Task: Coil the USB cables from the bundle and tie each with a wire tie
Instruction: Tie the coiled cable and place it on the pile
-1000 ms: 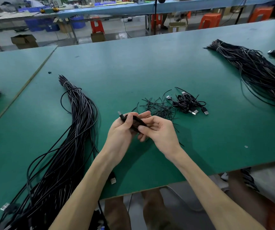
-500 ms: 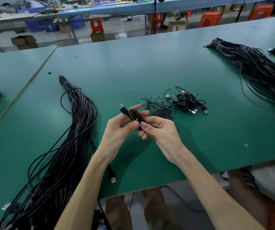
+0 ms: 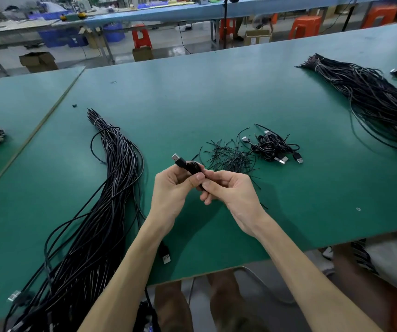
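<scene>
- Against one second earlier, both hands had lifted a little farther over the table (image 3: 192,99), and the plug (image 3: 177,159) now stood clear above the left fingers, pointing up and left.
- The left hand (image 3: 174,190) gripped the coiled cable (image 3: 194,167) between thumb and curled fingers.
- The right hand (image 3: 232,195) pinched the coil's near end, its thumb tip touching the left thumb; whether it held a tie could not be told.
- One coil in hand, held above the table just before the wire ties (image 3: 231,157).
- Two large bundles: the left bundle (image 3: 113,183) beside the left forearm, the right bundle (image 3: 372,101) well apart. Both unmoved.
- One loose heap of wire ties, too many to count.
- One heap of finished cables (image 3: 273,146) just right of the ties, four plugs visible.
</scene>
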